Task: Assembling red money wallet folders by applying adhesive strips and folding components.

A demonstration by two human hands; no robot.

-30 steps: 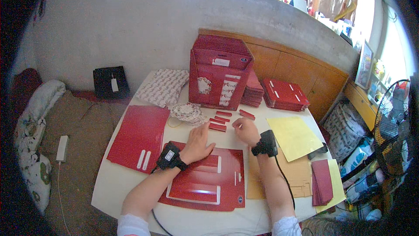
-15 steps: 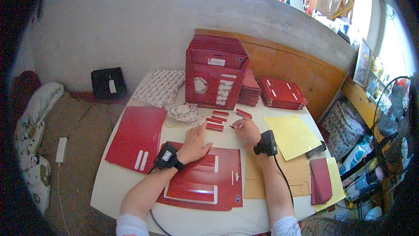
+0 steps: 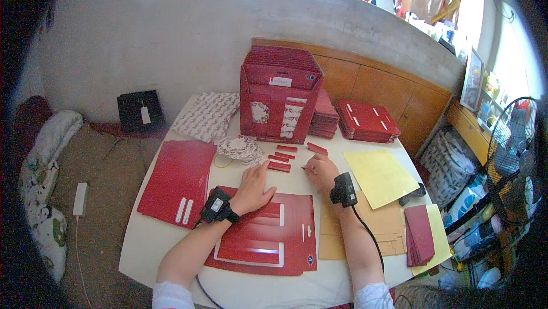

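Observation:
My left hand (image 3: 253,190) lies flat with fingers stretched out, its wrist band above a flat red card sheet (image 3: 305,232) with white-edged windows. Its fingertips reach a small bundle of red strips (image 3: 279,167). More short red strips (image 3: 286,149) lie just beyond. My right hand (image 3: 321,171) rests on the white table with its fingers curled together. Whatever is between those fingertips is too small to make out. Another red strip (image 3: 317,148) lies just past this hand. Left of the strips sits a pile of white patterned cut-outs (image 3: 240,148).
A tall red box (image 3: 279,100) packed with cards stands at the back. Red card stacks (image 3: 370,120) lie right of it, others (image 3: 178,180) at left. Yellow sheets (image 3: 381,177) and brown cardboard (image 3: 365,223) lie at right. A fan (image 3: 511,137) stands beyond the table's right edge.
My right hand has drawn slightly nearer me, and its fingers look more closed. My left hand stays at the strip bundle; the view has shifted slightly.

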